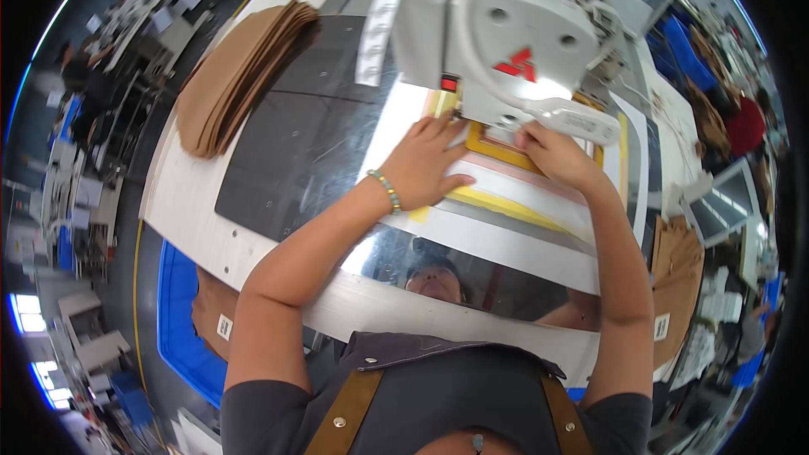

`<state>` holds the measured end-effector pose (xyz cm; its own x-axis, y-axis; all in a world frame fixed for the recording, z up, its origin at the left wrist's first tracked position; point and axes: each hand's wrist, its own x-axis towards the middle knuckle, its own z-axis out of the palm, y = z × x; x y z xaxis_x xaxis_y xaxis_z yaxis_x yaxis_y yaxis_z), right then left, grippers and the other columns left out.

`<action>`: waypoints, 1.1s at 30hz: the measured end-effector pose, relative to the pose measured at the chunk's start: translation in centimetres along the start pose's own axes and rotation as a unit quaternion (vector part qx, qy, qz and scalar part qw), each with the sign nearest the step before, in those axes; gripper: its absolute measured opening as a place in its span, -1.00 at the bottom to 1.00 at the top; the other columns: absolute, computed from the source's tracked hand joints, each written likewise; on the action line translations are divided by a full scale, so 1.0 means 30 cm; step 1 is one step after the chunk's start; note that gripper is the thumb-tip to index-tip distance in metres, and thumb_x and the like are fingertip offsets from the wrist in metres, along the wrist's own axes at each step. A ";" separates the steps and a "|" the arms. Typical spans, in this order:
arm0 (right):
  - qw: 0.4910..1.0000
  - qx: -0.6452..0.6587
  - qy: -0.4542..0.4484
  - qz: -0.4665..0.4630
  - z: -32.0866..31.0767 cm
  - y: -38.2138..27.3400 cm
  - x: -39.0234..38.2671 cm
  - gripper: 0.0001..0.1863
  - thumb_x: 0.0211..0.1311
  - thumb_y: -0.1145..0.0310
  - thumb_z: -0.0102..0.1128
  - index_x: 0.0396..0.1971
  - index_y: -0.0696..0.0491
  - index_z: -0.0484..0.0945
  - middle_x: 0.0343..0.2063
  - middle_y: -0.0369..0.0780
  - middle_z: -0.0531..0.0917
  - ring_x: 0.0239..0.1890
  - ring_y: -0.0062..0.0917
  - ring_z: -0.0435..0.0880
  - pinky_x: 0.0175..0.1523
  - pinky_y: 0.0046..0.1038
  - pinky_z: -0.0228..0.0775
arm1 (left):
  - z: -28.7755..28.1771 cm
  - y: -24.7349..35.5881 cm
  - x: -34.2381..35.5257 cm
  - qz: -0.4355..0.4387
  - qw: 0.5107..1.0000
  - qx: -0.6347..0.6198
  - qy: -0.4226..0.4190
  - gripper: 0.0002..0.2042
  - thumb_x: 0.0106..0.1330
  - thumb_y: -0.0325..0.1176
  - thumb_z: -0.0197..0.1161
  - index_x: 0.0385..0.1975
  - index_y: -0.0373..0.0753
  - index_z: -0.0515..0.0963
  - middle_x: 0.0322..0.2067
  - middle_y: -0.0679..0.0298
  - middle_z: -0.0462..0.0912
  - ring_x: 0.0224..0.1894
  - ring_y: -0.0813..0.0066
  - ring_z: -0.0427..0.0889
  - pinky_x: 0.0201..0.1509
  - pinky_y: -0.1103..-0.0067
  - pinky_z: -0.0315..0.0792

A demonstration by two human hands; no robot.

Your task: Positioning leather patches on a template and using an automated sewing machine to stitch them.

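Observation:
My left hand (425, 160) lies flat with its fingers spread on a layered white and yellow sheet (506, 206), left of the needle area. A beaded bracelet circles that wrist. Over the sheet stands the white head of an industrial sewing machine (535, 42), with a cable looping down its front. Beneath the head is an amber-yellow frame (497, 149) with a brown edge inside it. My right hand (556, 156) is closed at the frame's right part, under the head. Its fingertips are partly hidden, and what they pinch cannot be made out.
A stack of brown fabric pieces (244, 80) rests at the table's left, beside a dark shiny plate (295, 143). A blue bin (173, 312) holding brown material sits below the left edge. More brown pieces (678, 261) hang at the right, near a tilted screen (720, 202).

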<state>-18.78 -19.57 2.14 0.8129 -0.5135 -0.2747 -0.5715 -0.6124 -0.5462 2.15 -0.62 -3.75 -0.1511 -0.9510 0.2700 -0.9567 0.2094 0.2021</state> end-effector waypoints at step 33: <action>0.892 0.050 0.418 -0.166 0.059 0.307 -0.218 -0.87 0.25 0.56 0.15 -0.37 0.09 0.68 -0.25 -0.23 0.73 -0.14 -0.25 0.71 0.02 -0.25 0.57 | -0.499 -1.269 -0.499 -0.400 0.857 0.161 0.281 -0.63 0.56 -0.13 0.22 0.11 -0.27 0.72 -0.01 0.03 0.80 0.08 0.06 0.77 0.07 0.28 0.58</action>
<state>-29.17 -20.79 -2.49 0.5432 -0.6079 0.5792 -0.2682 -0.7792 -0.5665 44.57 9.06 -1.41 0.6424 -0.4820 0.5958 -0.7314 -0.6178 0.2887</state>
